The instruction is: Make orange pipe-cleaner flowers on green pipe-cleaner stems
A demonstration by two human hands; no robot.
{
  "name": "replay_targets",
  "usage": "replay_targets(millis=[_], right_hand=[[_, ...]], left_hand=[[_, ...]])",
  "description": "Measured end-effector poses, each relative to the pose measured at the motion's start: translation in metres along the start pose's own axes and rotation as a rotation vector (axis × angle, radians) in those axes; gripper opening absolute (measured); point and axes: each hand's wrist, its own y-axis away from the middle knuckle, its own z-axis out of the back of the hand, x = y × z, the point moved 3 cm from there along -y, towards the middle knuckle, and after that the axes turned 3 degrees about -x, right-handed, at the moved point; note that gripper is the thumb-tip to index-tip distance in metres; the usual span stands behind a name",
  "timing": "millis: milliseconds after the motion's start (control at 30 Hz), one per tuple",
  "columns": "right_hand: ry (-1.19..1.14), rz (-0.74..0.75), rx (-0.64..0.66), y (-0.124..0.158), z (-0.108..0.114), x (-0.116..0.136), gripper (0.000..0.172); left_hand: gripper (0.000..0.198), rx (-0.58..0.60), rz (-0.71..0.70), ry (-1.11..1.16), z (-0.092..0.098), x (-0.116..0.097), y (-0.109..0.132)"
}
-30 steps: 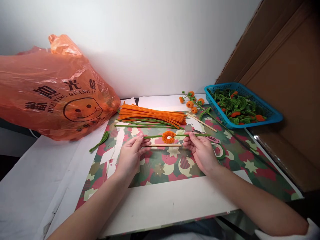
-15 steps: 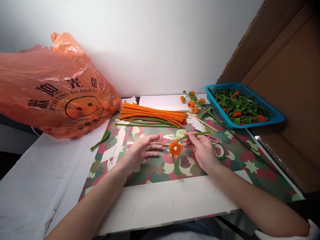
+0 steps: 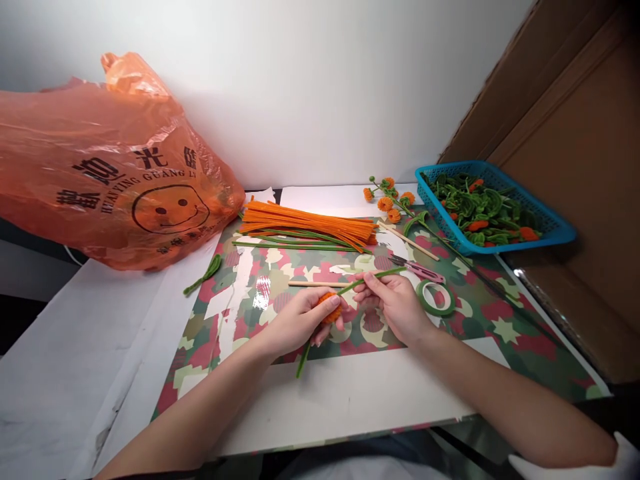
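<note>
My left hand [image 3: 305, 319] holds an orange pipe-cleaner flower [image 3: 331, 309] between thumb and fingers. From beneath that hand a green stem end [image 3: 303, 360] sticks out toward the front. My right hand [image 3: 395, 300] pinches another green stem [image 3: 383, 274], which runs from the flower up to the right. A thin wooden stick [image 3: 317, 284] lies just behind the hands. Close to the right hand are a roll of green tape [image 3: 449, 301] and pink-handled pliers [image 3: 425, 271].
Orange pipe cleaners [image 3: 305, 221] and green ones [image 3: 295, 247] lie at the back. A flowered stem [image 3: 394, 216] rests beside a blue basket [image 3: 555, 238] of green and orange pieces. An orange bag [image 3: 170, 167] stands left, near a green leaf piece [image 3: 204, 275]. Cardboard [image 3: 575, 133] borders the right.
My left hand has moved right and closed on the flower, which has shifted left and a little down. A green stem end now points toward the front left. My right hand keeps its pinch.
</note>
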Motion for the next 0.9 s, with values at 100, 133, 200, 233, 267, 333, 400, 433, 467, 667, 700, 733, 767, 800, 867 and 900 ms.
replay_targets(millis=[100, 133, 200, 233, 267, 333, 400, 433, 467, 667, 700, 733, 767, 800, 867, 900], right_hand=[[0.009, 0.036, -0.018, -0.004, 0.005, 0.003, 0.04], [0.012, 0.041, -0.018, -0.005, 0.006, 0.004, 0.04], [0.013, 0.05, -0.019, -0.007, 0.007, 0.006, 0.04], [0.011, 0.057, -0.023, -0.007, 0.007, 0.008, 0.04], [0.007, 0.065, -0.029, -0.008, 0.008, 0.009, 0.04], [-0.004, 0.083, -0.053, -0.009, 0.01, 0.012, 0.04], [-0.008, 0.104, -0.077, -0.01, 0.012, 0.015, 0.04], [-0.006, 0.112, -0.081, -0.011, 0.013, 0.016, 0.039], [0.001, 0.114, -0.076, -0.011, 0.013, 0.017, 0.039], [-0.012, 0.061, 0.083, -0.01, 0.009, 0.013, 0.031], [-0.026, 0.061, 0.122, -0.008, 0.007, 0.011, 0.029], [-0.033, 0.056, 0.17, -0.006, 0.004, 0.009, 0.029], [-0.03, 0.04, 0.226, -0.003, 0.0, 0.006, 0.029], [-0.018, 0.017, 0.284, -0.001, -0.003, 0.003, 0.03], [0.014, -0.027, 0.357, 0.002, -0.007, -0.002, 0.028], [0.019, -0.033, 0.347, 0.002, -0.007, -0.003, 0.026]], left_hand=[[0.04, 0.015, 0.034, 0.005, 0.002, 0.002, 0.0], [0.04, 0.018, 0.044, 0.013, 0.003, 0.003, 0.0], [0.04, 0.024, 0.06, 0.03, 0.005, 0.005, -0.001], [0.04, 0.028, 0.065, 0.036, 0.006, 0.006, -0.001], [0.04, 0.034, 0.07, 0.04, 0.006, 0.007, -0.001], [0.039, 0.045, 0.077, 0.046, 0.007, 0.008, -0.001], [0.037, 0.043, 0.081, 0.057, 0.008, 0.008, -0.001], [0.037, 0.039, 0.083, 0.064, 0.008, 0.008, -0.001], [0.036, 0.032, 0.083, 0.072, 0.009, 0.007, -0.001], [0.035, -0.031, 0.065, 0.105, 0.012, 0.005, -0.001], [0.036, -0.032, 0.061, 0.106, 0.01, 0.005, -0.001], [0.036, -0.027, 0.058, 0.107, 0.009, 0.004, 0.0], [0.037, -0.017, 0.056, 0.11, 0.007, 0.004, 0.0], [0.037, -0.007, 0.051, 0.117, 0.005, 0.003, 0.001], [0.035, 0.015, 0.038, 0.141, 0.002, 0.002, 0.002], [0.033, 0.023, 0.032, 0.156, 0.002, 0.002, 0.002]])
